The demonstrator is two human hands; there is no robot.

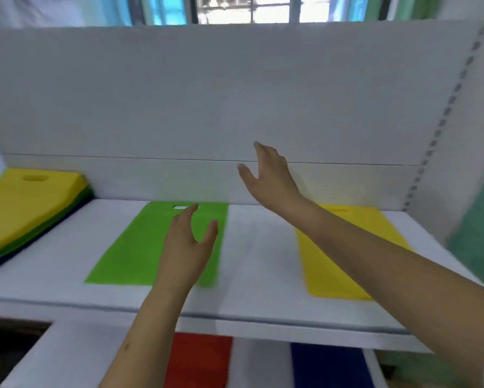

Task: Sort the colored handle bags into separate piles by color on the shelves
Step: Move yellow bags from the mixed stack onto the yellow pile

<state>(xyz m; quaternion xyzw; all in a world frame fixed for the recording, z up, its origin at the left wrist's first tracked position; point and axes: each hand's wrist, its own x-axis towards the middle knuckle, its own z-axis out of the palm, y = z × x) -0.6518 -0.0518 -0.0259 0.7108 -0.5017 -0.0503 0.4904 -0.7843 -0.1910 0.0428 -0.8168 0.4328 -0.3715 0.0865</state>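
Shelf [252,247]: white, upper level, window behind.
Stack [25,211]: mixed bags, far left, long axis running near to far.
Left hand [187,242]: empty, fingers spread, over green bag [134,247]; nearer the stack.
Right hand [268,177]: empty, spread wide, raised mid-shelf, yellow bag [344,264] to its right.
Below: red bag [198,359], blue bag [327,365].

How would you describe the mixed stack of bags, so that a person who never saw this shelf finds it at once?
Start from the upper white shelf and go to its far left end. There lies the mixed stack, thick and many-layered, yellow on top with green and dark blue edges below. The green bag and the yellow bag on the same shelf are each flat and one colour.
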